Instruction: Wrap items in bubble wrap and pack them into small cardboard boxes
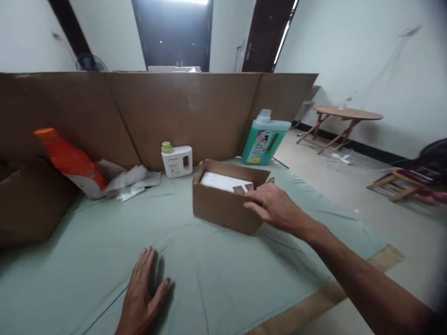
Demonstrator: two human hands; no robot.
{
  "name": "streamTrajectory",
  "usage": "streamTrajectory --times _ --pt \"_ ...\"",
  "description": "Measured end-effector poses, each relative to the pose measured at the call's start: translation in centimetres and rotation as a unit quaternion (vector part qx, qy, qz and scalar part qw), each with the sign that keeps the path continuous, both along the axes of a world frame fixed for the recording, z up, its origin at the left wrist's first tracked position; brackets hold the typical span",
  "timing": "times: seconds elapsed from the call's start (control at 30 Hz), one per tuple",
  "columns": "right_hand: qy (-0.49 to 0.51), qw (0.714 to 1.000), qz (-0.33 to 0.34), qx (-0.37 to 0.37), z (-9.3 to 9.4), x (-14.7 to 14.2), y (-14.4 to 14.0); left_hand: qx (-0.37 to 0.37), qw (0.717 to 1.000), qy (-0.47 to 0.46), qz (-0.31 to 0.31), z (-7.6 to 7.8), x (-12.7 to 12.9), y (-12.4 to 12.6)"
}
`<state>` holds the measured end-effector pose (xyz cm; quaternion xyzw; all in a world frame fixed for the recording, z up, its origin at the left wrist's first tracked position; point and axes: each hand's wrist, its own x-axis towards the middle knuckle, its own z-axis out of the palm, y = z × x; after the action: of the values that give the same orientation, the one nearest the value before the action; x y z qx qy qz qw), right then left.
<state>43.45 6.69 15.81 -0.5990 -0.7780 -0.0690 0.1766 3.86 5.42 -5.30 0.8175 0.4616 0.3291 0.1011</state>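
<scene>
Cardboard box [223, 209] (open-topped) under right fingers [256, 203]

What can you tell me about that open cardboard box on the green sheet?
The cardboard box is small, brown and plain, with its top flaps open. Inside lies something flat and white, partly hidden. It sits on the pale green sheet, turned at a slight angle, in front of the cardboard wall. The right hand rests on its near right corner; the left hand lies flat on the sheet, apart from it.

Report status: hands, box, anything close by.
Left hand flat on green sheet, open. Right hand on open cardboard box rim, grip unclear. White bottle behind box, apart.
</scene>
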Motion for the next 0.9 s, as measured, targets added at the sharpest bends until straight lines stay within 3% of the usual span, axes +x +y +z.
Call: streamTrajectory --times 0.13,0.2,0.27,0.3,0.37,0.47,0.53,0.6,0.7,0.8,0.9 --pt "0.05 0.986 0.158 0.028 1.4 -5.7 -3.4 -0.085 0.991 -0.1 0.035 1.2 0.5 -0.7" --pt "0.109 0.979 0.149 0.088 1.3 -5.9 -4.8 -0.131 0.978 -0.154 0.043 2.0 0.6 -1.0" --pt "0.178 0.974 0.065 0.121 -0.1 -4.7 -5.4 -0.172 0.962 -0.205 0.054 2.7 0.5 -1.1" --pt "0.215 0.971 0.017 0.104 -1.4 -4.1 -5.4 -0.187 0.954 -0.224 0.061 3.0 0.4 -1.2" --pt "0.274 0.961 -0.035 -0.007 -4.7 -3.4 -4.7 -0.206 0.944 -0.247 0.071 3.4 0.4 -1.2" --pt "0.336 0.921 -0.016 -0.198 -10.0 -4.9 -3.0 -0.212 0.941 -0.257 0.059 3.8 0.4 -1.0" --pt "0.363 0.9 -0.023 -0.239 -12.4 -7.2 -1.8 -0.204 0.944 -0.253 0.054 4.0 0.4 -0.5" --pt "0.383 0.893 -0.048 -0.232 -13.4 -9.4 -0.8 -0.192 0.948 -0.249 0.058 4.2 0.1 0.2" --pt "0.397 0.888 -0.051 -0.226 -13.4 -11.3 0.4 -0.171 0.954 -0.236 0.069 4.6 -1.4 1.5" --pt "0.398 0.881 -0.029 -0.253 -13.7 -10.9 1.0 -0.143 0.972 -0.177 0.051 5.2 -4.3 3.0" --pt "0.426 0.856 -0.011 -0.292 -15.1 -9.3 1.0 -0.137 0.988 -0.071 -0.03 6.4 -8.3 5.7"
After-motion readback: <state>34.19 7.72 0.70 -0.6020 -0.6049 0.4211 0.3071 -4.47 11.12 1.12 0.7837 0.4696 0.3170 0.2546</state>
